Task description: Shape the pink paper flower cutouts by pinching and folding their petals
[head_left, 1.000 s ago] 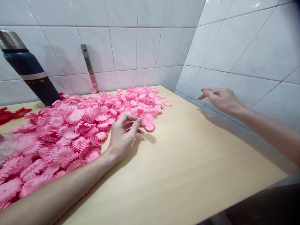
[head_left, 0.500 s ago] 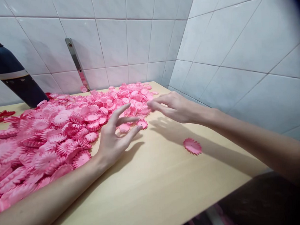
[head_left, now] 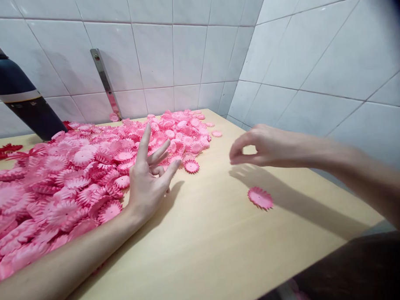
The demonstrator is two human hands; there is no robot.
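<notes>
My left hand (head_left: pixel 147 182) is raised beside the pile of pink scalloped flower-like discs (head_left: pixel 85 156), near its right edge. Its index finger points up, the thumb stands apart and the other fingers are partly bent; nothing shows in it. Over the bare tabletop to the right hovers my right hand (head_left: pixel 263 146), slightly blurred. Thumb and forefinger meet in a ring-shaped pinch; whether anything small is between the tips I cannot make out. One single pink disc (head_left: pixel 260 198) lies below it on the table, apart from both hands.
A dark blue bottle (head_left: pixel 24 97) stands at the back left, next to red pieces (head_left: pixel 5 151). A metal strip (head_left: pixel 106 83) is fixed to the tiled wall (head_left: pixel 155 53). The light wooden table (head_left: pixel 177 251) ends at a slanted front edge, with a dark area below.
My right hand has drawn back from the pile to the right, its thumb and forefinger now closed together. My left hand has tilted upward and shifted slightly left. The view has moved slightly.
</notes>
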